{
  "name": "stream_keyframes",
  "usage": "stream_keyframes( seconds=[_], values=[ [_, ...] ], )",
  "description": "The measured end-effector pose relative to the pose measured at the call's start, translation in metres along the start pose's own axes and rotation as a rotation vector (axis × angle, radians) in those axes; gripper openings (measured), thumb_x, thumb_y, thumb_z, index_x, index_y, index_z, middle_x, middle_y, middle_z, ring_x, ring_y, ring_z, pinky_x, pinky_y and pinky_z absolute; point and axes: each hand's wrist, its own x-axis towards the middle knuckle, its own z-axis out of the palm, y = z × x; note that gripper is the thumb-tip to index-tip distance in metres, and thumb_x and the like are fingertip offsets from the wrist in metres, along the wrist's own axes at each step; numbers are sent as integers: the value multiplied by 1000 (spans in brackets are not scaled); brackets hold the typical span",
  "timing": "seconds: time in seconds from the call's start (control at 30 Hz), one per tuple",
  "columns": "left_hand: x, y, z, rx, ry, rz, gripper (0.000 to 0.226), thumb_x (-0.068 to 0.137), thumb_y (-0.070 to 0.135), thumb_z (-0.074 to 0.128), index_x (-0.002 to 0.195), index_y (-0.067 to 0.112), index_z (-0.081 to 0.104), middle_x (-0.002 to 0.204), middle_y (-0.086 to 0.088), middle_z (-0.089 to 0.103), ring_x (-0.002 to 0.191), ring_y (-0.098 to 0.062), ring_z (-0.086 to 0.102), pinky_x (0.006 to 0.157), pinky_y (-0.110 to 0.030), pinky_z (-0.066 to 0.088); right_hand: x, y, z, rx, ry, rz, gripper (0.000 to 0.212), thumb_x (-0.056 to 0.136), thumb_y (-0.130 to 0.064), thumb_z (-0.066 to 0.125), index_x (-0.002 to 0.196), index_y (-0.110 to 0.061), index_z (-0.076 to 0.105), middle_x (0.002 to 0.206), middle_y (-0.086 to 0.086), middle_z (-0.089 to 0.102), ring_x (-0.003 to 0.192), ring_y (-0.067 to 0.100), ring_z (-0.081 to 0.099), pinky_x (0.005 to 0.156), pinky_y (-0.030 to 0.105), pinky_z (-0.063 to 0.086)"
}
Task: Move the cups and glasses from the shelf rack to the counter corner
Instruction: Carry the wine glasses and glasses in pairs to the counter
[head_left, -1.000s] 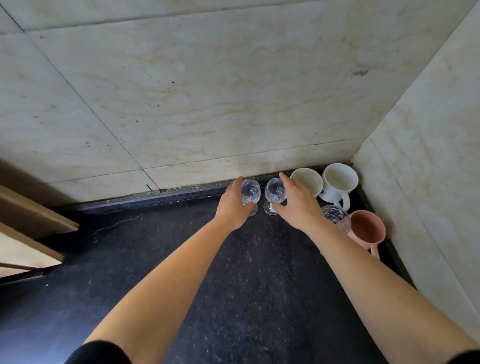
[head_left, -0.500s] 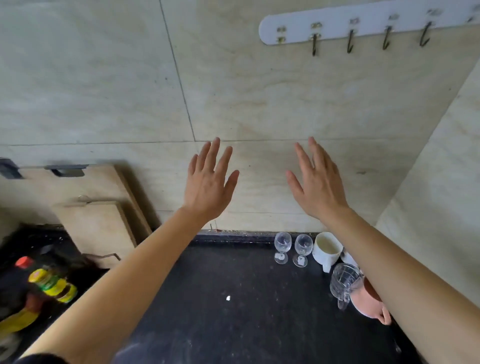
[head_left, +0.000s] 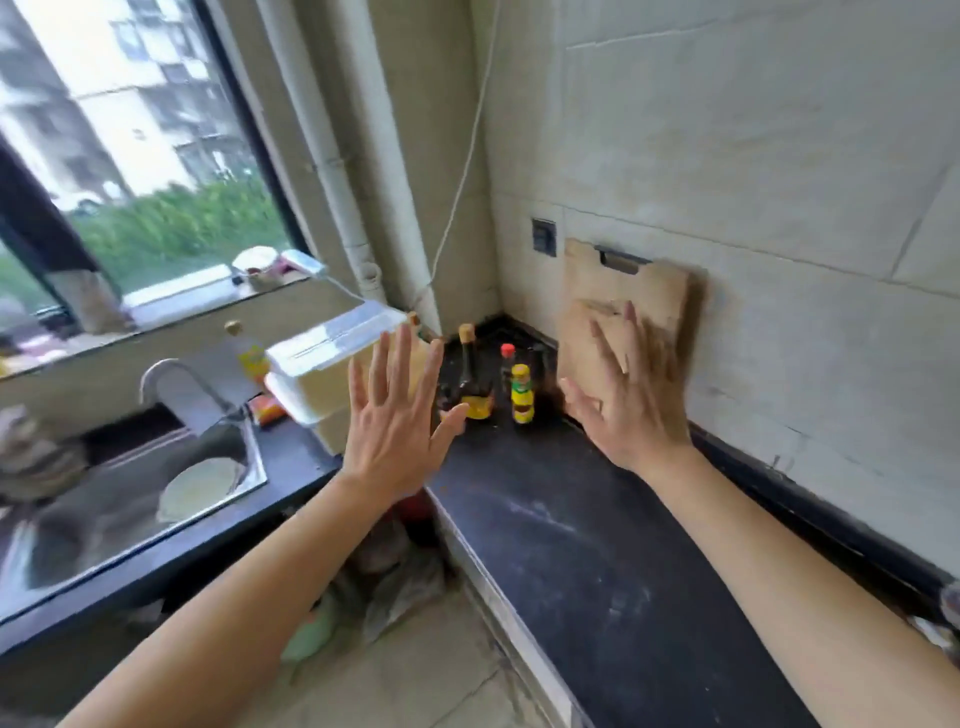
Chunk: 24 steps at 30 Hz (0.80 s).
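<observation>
A home kitchen — an L-shaped dark stone counter (head_left: 597, 545) runs along pale tiled walls, with a steel sink (head_left: 130, 499) and curved faucet (head_left: 171, 379) set into the arm under a window (head_left: 130, 156). Sauce and oil bottles (head_left: 522, 392) stand in the far corner, and wooden cutting boards (head_left: 623, 306) lean upright against the tiles beside them. Outside the glass are apartment blocks and green shrubs — a lived-in flat, with clutter along the sill.

left hand (head_left: 392, 415) empty, fingers spread | right hand (head_left: 631, 400) likewise (slightly blurred) | above black counter (head_left: 597, 545)
</observation>
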Motion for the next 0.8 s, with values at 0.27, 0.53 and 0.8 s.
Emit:
stream_keyframes(
  seconds=[0.27,0.53,0.8],
  values=[
    [-150,-260,-95,209,105,-386,80,97,64,31,158,14,20,166,-20,5,153,-37,-1,118,-65,6,78,-306,87,247,70,-432,77,99,-59,44,160,-16,27,167,23,14,150,45,23,118,58,17],
    [-310,-483,-209,419,55,-711,81,96,69,20,160,19,12,167,-14,-6,153,-31,-8,118,-64,4,85,-655,144,443,-48,-762,81,97,-61,41,162,-17,22,169,20,8,154,41,16,122,59,15],
    [-406,-600,-255,466,66,-997,78,95,66,20,159,24,6,166,-10,-11,153,-28,-10,121,-57,3,76,-859,186,625,-95,-975,81,97,-58,46,161,-16,21,169,20,6,155,39,13,122,60,17]
  ],
)
